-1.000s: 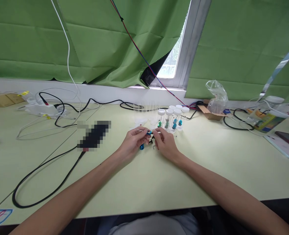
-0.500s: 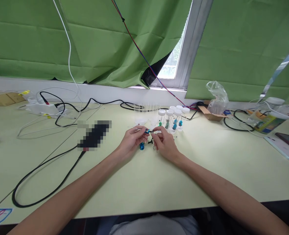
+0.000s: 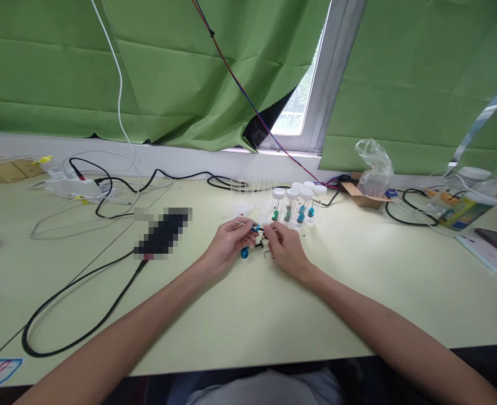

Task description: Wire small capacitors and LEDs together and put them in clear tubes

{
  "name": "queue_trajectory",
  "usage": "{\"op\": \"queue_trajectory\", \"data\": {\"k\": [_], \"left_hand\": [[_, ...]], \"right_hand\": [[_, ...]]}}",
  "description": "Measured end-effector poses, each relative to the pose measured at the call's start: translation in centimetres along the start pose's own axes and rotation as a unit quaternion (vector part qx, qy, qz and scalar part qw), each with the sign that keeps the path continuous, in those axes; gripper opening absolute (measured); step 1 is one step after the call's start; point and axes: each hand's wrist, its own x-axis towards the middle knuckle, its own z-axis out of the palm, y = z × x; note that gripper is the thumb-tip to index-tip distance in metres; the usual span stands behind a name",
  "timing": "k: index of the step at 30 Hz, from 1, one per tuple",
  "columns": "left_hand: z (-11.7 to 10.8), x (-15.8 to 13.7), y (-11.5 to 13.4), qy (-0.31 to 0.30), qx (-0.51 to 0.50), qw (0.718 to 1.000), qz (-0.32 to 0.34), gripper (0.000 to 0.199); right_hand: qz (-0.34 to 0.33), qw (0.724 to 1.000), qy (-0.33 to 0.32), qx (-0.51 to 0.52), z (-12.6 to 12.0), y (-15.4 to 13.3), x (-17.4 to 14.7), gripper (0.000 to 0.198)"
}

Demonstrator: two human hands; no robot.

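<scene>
In my left hand (image 3: 233, 239) a small blue piece (image 3: 255, 228) is pinched between thumb and fingers, with a thin wire-like stem pointing left. My right hand (image 3: 285, 243) is closed close beside it, fingertips pinched on a small dark part (image 3: 262, 229) that meets the blue piece; its exact kind is too small to tell. A second blue piece (image 3: 244, 252) lies on the table just below my left fingers. Between the hands are a small black part (image 3: 259, 244) and a bent metal pin (image 3: 267, 253).
Behind my right hand stand several clear tubes with white caps (image 3: 291, 193), green and blue pieces inside. Clear uncapped containers (image 3: 242, 197) stand left of them. A cardboard box (image 3: 364, 197) and phone (image 3: 487, 256) are on the right; a black cable (image 3: 117, 315) loops at left.
My right hand's fingers have curled in and shifted slightly right, a little away from the blue piece. My left hand stays nearly in place, still holding it.
</scene>
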Motion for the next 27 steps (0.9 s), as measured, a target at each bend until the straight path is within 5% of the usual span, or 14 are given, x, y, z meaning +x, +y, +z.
{"op": "queue_trajectory", "data": {"k": [13, 27], "left_hand": [[0.12, -0.13, 0.12, -0.01, 0.004, 1.0, 0.002, 0.024], [0.08, 0.0, -0.22, -0.016, 0.006, 1.0, 0.003, 0.026]], "right_hand": [[-0.031, 0.999, -0.01, 0.034, 0.05, 0.06, -0.26, 0.027], [-0.016, 1.0, 0.014, -0.017, 0.06, 0.18, 0.0, 0.038]]}}
